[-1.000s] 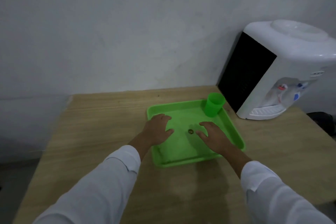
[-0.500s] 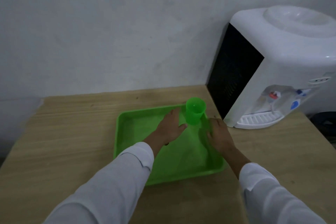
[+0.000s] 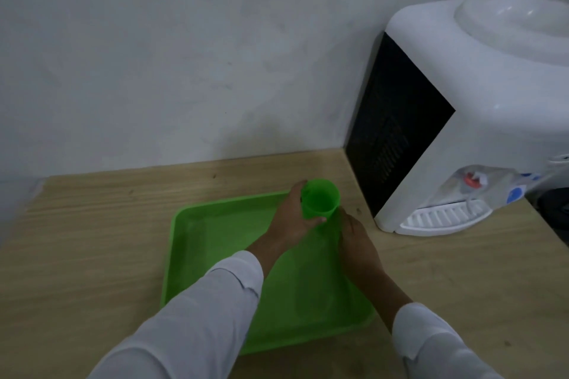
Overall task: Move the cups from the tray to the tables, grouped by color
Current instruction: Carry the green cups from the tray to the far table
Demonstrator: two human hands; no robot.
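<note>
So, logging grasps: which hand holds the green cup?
The left hand: thumb and fingers wrap the green cup; the right hand lies beside it at the edge of the tray.

A white plastic water dispenser (image 3: 492,120) with a black side stands at right. Pale grey wall (image 3: 184,55) fills the upper left.

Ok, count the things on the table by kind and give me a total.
Cup: 1
Tray: 1
Dispenser: 1
Total: 3
</note>
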